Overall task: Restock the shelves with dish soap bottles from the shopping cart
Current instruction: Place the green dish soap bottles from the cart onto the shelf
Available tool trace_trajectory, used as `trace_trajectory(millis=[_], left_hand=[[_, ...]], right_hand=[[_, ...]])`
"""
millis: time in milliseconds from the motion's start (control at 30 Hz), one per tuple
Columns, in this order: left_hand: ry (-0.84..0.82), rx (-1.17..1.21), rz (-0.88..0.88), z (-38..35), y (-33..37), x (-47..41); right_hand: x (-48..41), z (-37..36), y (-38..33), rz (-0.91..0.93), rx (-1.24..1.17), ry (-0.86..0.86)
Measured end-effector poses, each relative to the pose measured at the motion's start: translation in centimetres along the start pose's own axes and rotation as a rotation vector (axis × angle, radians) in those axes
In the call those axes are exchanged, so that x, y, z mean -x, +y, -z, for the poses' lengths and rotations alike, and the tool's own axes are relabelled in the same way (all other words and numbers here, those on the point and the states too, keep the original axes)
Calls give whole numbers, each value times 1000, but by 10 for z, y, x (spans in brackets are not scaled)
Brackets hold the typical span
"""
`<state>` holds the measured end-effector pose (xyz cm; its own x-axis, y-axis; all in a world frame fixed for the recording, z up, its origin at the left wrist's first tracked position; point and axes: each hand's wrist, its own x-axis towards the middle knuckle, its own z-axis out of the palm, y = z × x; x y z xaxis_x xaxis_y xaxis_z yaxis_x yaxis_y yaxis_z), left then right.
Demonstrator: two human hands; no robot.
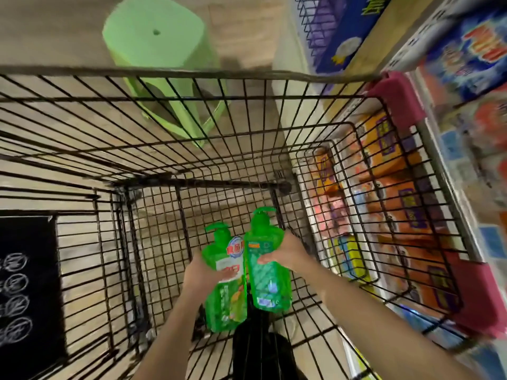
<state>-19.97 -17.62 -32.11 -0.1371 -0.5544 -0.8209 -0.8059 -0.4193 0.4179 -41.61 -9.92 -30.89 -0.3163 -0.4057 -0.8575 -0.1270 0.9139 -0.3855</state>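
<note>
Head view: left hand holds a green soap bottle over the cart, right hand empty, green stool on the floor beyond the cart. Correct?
Not quite. The right hand is not empty: it grips a second green bottle. The rest stands: the left hand holds a green soap bottle over the cart, with the green stool beyond it. The head view shows this.

I see a black wire-metal cart (192, 127), two glossy translucent green plastic bottles (267, 259) with shiny printed labels, a matt green plastic stool (156, 42), and a wood-grain floor (55, 28).
</note>
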Motion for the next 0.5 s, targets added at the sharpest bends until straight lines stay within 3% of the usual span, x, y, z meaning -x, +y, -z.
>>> trace_trajectory(millis=[267,500], left_hand=[[66,-139,-159,18,52,39],[227,-127,-363,37,107,109]], right_hand=[[64,51,-19,267,-11,247],[149,92,-31,435,-17,478]])
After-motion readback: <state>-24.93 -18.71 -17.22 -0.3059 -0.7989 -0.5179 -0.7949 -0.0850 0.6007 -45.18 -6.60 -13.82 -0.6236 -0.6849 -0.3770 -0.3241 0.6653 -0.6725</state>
